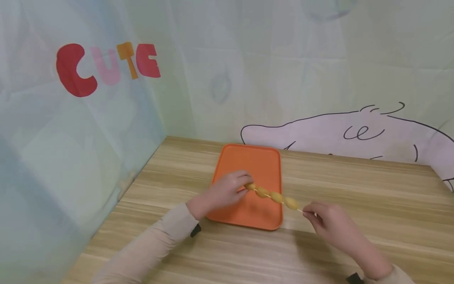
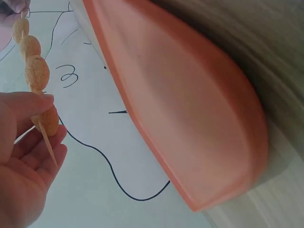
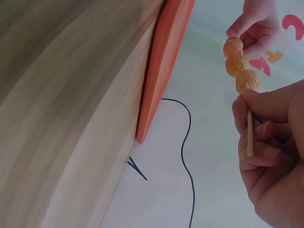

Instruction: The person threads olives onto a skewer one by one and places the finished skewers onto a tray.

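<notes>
A skewer of several golden-brown balls [image 1: 276,197] is stretched between both hands, raised over the orange tray [image 1: 248,159] and past its right edge. My left hand [image 1: 225,193] holds the ball at the far end, thumb on one side and fingers beneath. Beyond that ball the stick's pointed tip [image 2: 49,149] sticks out, as the left wrist view shows. At the other end, my right hand [image 1: 333,223] pinches the bare stick just behind the last ball. The stick's blunt end [image 3: 250,137] lies along the curled fingers in the right wrist view.
The tray lies on a wood-grain table [image 1: 354,189], its far edge near the back cloth. Pale printed cloth hangs behind and at the left, with the colored letters CUTE [image 1: 76,71] and a line-drawn figure [image 1: 319,134].
</notes>
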`<move>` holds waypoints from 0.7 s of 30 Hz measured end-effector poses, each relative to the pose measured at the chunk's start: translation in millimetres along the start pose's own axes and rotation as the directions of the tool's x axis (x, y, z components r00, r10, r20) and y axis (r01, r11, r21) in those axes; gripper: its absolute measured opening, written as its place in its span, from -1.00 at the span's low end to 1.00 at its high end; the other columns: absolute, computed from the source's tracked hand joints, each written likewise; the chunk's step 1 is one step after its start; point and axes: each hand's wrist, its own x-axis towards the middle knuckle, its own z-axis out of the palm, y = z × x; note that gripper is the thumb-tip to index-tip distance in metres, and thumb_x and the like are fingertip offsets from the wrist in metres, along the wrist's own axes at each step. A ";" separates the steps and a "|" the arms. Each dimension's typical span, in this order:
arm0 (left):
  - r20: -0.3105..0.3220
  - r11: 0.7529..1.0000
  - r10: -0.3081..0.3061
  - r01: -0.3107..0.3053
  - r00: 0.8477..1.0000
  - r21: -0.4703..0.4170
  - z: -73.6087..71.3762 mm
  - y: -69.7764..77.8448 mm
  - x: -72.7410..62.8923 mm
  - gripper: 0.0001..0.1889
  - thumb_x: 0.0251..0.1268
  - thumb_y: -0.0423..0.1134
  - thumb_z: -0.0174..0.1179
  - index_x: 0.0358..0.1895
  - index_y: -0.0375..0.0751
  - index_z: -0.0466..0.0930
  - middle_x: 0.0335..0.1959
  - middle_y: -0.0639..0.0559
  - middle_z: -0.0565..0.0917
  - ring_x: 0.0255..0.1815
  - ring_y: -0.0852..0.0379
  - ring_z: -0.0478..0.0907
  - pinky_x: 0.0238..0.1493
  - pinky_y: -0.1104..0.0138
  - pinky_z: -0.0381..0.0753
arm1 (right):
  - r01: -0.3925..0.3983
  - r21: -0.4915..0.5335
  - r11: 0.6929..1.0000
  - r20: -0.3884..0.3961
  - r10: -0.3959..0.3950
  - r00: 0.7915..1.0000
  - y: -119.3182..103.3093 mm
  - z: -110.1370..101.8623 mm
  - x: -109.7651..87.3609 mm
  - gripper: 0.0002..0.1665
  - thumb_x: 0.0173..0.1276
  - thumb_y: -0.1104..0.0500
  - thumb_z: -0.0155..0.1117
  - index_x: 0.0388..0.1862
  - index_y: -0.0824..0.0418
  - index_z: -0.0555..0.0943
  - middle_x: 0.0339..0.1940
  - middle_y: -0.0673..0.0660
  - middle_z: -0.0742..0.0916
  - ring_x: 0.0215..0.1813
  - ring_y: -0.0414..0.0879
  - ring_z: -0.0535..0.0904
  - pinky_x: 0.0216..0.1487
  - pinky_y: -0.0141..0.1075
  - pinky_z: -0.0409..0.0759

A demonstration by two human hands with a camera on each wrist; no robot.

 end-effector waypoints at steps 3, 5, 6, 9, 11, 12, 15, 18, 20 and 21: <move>-0.024 0.999 -0.040 0.040 0.999 0.014 -2.9 -4.7 0.2 -0.73 0.11 -0.47 0.32 -0.08 -0.39 0.61 -0.15 -0.09 0.64 -0.11 0.05 0.61 -0.04 0.32 0.60 | 0.008 -0.003 1.000 -0.023 -0.008 1.000 -0.1 2.8 5.6 -0.80 0.00 0.47 0.43 -0.44 0.22 0.68 -0.55 -0.09 0.62 -0.55 -0.47 0.30 -0.58 -0.57 0.33; -0.047 0.997 -0.076 0.076 0.996 0.012 -4.7 -8.0 0.4 -0.68 0.11 -0.46 0.33 -0.03 -0.39 0.59 -0.11 -0.10 0.65 -0.07 0.03 0.61 -0.01 0.28 0.60 | 0.015 -0.012 1.000 -0.049 -0.016 0.999 0.8 5.0 9.2 -0.80 -0.01 0.47 0.43 -0.44 0.23 0.68 -0.55 -0.08 0.62 -0.56 -0.47 0.29 -0.59 -0.58 0.31; -0.060 0.995 -0.095 0.096 0.994 0.011 -5.3 -9.8 0.3 -0.66 0.11 -0.45 0.34 -0.01 -0.39 0.59 -0.10 -0.11 0.65 -0.05 0.01 0.60 0.01 0.25 0.59 | 0.015 -0.018 1.000 -0.059 -0.016 0.998 1.5 6.2 10.9 -0.81 -0.01 0.47 0.44 -0.45 0.23 0.68 -0.56 -0.10 0.61 -0.56 -0.46 0.28 -0.60 -0.58 0.29; -0.091 0.987 -0.161 0.161 0.983 -0.009 -6.9 -12.8 0.3 -0.60 0.11 -0.43 0.34 0.06 -0.38 0.56 -0.03 -0.15 0.65 0.03 -0.05 0.58 0.08 0.17 0.56 | 0.000 -0.022 1.000 -0.073 -0.002 0.997 4.0 7.1 16.2 -0.82 -0.01 0.46 0.45 -0.45 0.23 0.69 -0.58 -0.13 0.58 -0.58 -0.45 0.25 -0.62 -0.55 0.27; -0.103 0.979 -0.205 0.203 0.973 -0.026 -9.1 -13.5 -1.5 -0.55 0.13 -0.40 0.34 0.12 -0.37 0.53 0.03 -0.17 0.62 0.09 -0.09 0.55 0.13 0.12 0.53 | -0.022 -0.021 1.000 -0.066 0.021 0.998 4.9 7.4 19.7 -0.84 0.01 0.45 0.44 -0.44 0.24 0.70 -0.58 -0.14 0.57 -0.59 -0.44 0.24 -0.62 -0.52 0.27; -0.110 0.975 -0.223 0.220 0.969 -0.034 -10.3 -13.6 -2.9 -0.52 0.13 -0.38 0.34 0.15 -0.36 0.51 0.07 -0.19 0.60 0.13 -0.11 0.53 0.16 0.09 0.50 | -0.035 -0.019 0.999 -0.061 0.033 0.998 5.1 7.6 21.2 -0.85 0.03 0.44 0.44 -0.44 0.25 0.70 -0.59 -0.14 0.56 -0.59 -0.44 0.24 -0.63 -0.51 0.27; -0.136 0.961 -0.276 0.268 0.952 -0.074 -14.6 -12.9 -8.1 -0.44 0.15 -0.34 0.34 0.24 -0.35 0.45 0.18 -0.23 0.54 0.22 -0.15 0.46 0.24 0.02 0.42 | -0.051 -0.012 0.999 -0.061 0.050 0.997 6.2 8.6 25.8 -0.88 0.04 0.45 0.42 -0.44 0.29 0.70 -0.61 -0.11 0.55 -0.60 -0.43 0.24 -0.64 -0.49 0.28; -0.156 0.941 -0.334 0.320 0.929 -0.109 -17.4 -12.1 -13.9 -0.39 0.15 -0.30 0.35 0.28 -0.37 0.40 0.24 -0.26 0.48 0.29 -0.20 0.39 0.29 -0.03 0.35 | -0.066 -0.011 0.998 -0.062 0.066 0.996 8.2 10.2 29.4 -0.89 0.05 0.45 0.41 -0.45 0.31 0.69 -0.62 -0.08 0.55 -0.60 -0.40 0.26 -0.63 -0.48 0.30; -0.154 0.921 -0.385 0.367 0.910 -0.128 -19.1 -11.5 -17.5 -0.37 0.18 -0.26 0.34 0.31 -0.37 0.37 0.27 -0.27 0.45 0.32 -0.22 0.35 0.32 -0.04 0.30 | -0.085 -0.013 0.996 -0.056 0.085 0.995 10.0 11.6 31.4 -0.90 0.05 0.45 0.41 -0.46 0.31 0.69 -0.61 -0.05 0.57 -0.59 -0.37 0.28 -0.61 -0.47 0.32; -0.147 0.910 -0.410 0.391 0.900 -0.141 -19.9 -11.3 -19.2 -0.36 0.19 -0.25 0.33 0.32 -0.37 0.35 0.29 -0.28 0.43 0.34 -0.23 0.32 0.33 -0.05 0.28 | -0.100 -0.016 0.995 -0.049 0.099 0.994 10.9 12.5 32.2 -0.90 0.06 0.45 0.41 -0.46 0.31 0.69 -0.61 -0.05 0.57 -0.59 -0.36 0.29 -0.61 -0.46 0.34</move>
